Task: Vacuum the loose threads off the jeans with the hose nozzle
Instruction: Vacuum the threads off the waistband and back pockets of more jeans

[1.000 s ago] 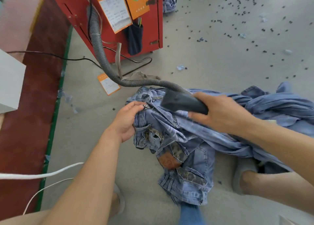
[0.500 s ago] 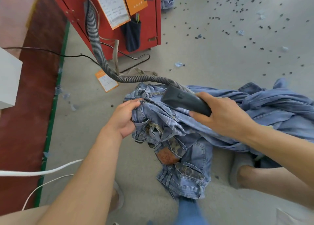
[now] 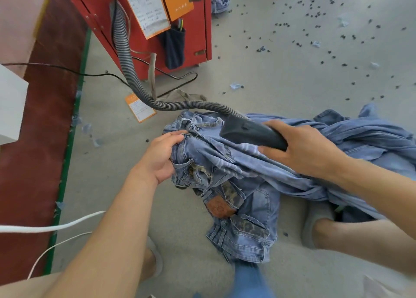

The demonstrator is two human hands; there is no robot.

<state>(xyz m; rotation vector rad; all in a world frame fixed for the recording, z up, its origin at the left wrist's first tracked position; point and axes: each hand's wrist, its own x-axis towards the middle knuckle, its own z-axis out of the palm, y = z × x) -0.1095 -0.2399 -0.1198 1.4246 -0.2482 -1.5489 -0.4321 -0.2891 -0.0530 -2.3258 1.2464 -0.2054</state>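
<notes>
A pair of light blue jeans (image 3: pixel 245 210) lies bunched in front of me, with a brown leather patch on the waistband. My left hand (image 3: pixel 161 156) grips the waist area near the fly. My right hand (image 3: pixel 304 149) holds the dark grey hose nozzle (image 3: pixel 249 133), which lies flat over the upper part of the jeans. Its ribbed grey hose (image 3: pixel 126 57) curves back to the red machine (image 3: pixel 144 25). The nozzle's mouth is hidden under my right hand.
More blue denim (image 3: pixel 371 135) is piled to the right. Dark thread bits litter the grey floor (image 3: pixel 315 57). A black cable (image 3: pixel 67 69) and white cords (image 3: pixel 51 228) cross the left side. My slippered feet (image 3: pixel 315 225) stand below. An orange tag (image 3: pixel 139 108) lies on the floor.
The nozzle and my right hand have shifted slightly right and up over the jeans. My left hand keeps its grip on the waist.
</notes>
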